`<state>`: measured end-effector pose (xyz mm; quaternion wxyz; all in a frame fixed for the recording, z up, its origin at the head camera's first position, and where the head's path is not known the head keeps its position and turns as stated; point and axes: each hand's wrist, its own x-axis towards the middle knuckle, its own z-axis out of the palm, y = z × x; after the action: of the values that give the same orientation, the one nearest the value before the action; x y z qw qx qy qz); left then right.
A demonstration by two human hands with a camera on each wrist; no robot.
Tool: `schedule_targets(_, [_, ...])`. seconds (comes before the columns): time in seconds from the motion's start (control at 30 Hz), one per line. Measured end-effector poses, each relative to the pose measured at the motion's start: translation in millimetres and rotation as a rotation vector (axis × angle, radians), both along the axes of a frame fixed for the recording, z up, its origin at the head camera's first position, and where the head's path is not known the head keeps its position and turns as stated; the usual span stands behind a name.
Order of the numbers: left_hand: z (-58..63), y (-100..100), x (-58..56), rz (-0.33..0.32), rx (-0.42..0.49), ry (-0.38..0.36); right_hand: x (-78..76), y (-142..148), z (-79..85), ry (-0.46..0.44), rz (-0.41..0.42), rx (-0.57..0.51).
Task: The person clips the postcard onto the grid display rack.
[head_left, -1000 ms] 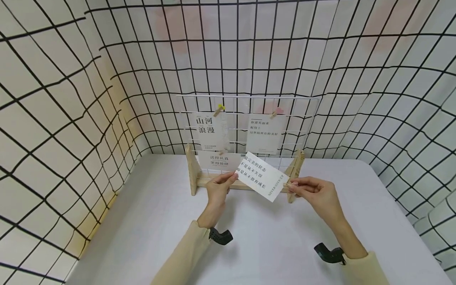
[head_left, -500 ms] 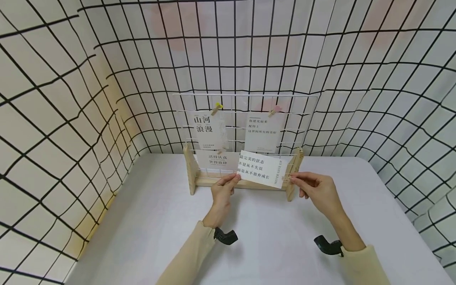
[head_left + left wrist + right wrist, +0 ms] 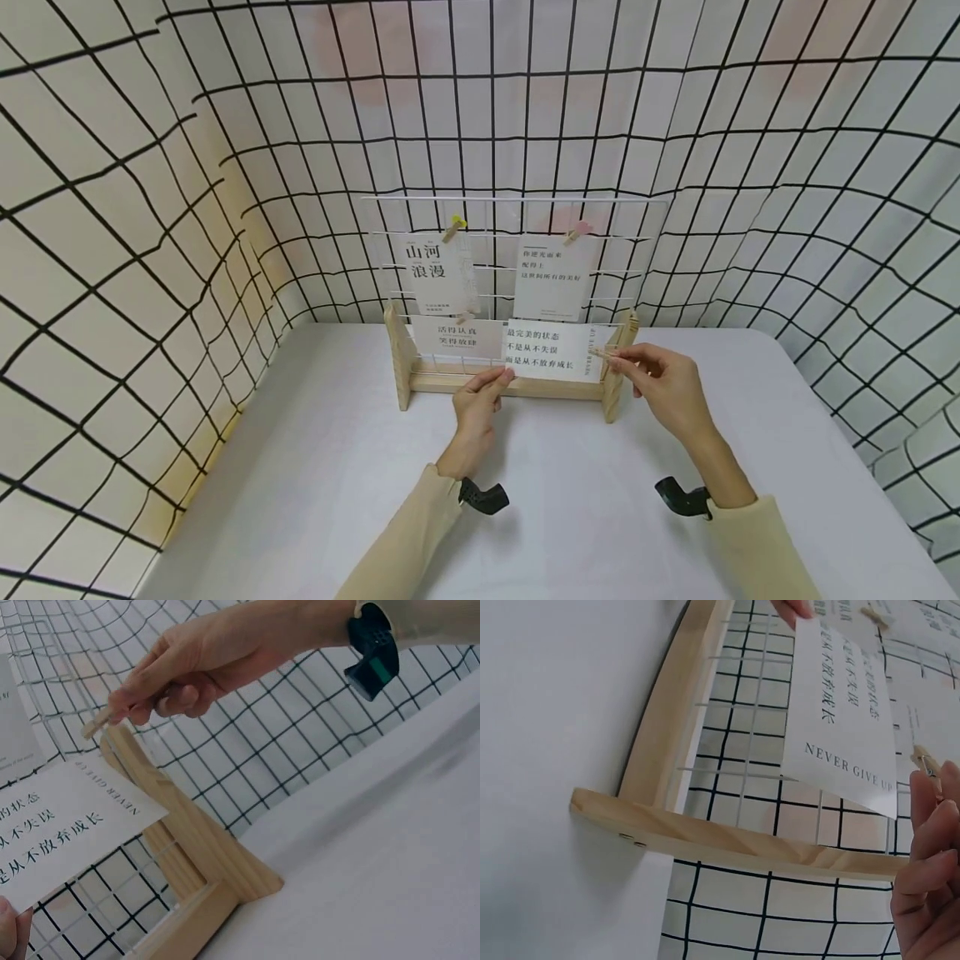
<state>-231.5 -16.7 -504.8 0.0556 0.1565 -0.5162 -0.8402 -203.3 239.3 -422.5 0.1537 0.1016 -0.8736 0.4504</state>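
My left hand [image 3: 474, 410] pinches the lower left corner of a white printed card [image 3: 547, 350], held nearly level at the lower right front of a wire grid rack [image 3: 442, 383] with a wooden stand. Between its thumb and fingertips, my right hand [image 3: 663, 385] holds a small wooden clothespin [image 3: 97, 724] near the card's right end. In the right wrist view the card [image 3: 840, 712] hangs before the white wires, and the clothespin [image 3: 925, 760] is partly hidden by fingers. Whether the clothespin touches the card or a wire, I cannot tell.
Two upright cards, one at left [image 3: 442, 287] and one at right [image 3: 551, 292], hang on the rack under a yellow-topped clothespin [image 3: 454, 227] and a pink-topped clothespin [image 3: 577, 232]. Below the left one hangs a wide card [image 3: 450, 340]. Black-gridded white cloth surrounds the white table [image 3: 300, 467].
The card has turned from a steep slant to almost level against the rack. My right hand has risen with the clothespin; my left hand has shifted slightly to the right.
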Motion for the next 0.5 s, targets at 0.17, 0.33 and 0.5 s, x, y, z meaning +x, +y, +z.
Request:
schedule_targets(0.17, [-2.1, 1.1, -1.8, -0.006, 0.0, -0.004, -10.5, -3.5, 4.7, 0.045, -0.001, 0.034])
schedule_targets(0.33, [-3.9, 2.9, -4.3, -0.012, 0.008, 0.006, -21.1, -11.2, 10.1, 0.117, 0.035, 0.098])
schedule_targets(0.5, [-5.0, 3.9, -6.1, -0.008, 0.008, 0.004, -29.2, -21.1, 18.5, 0.152, 0.029, 0.193])
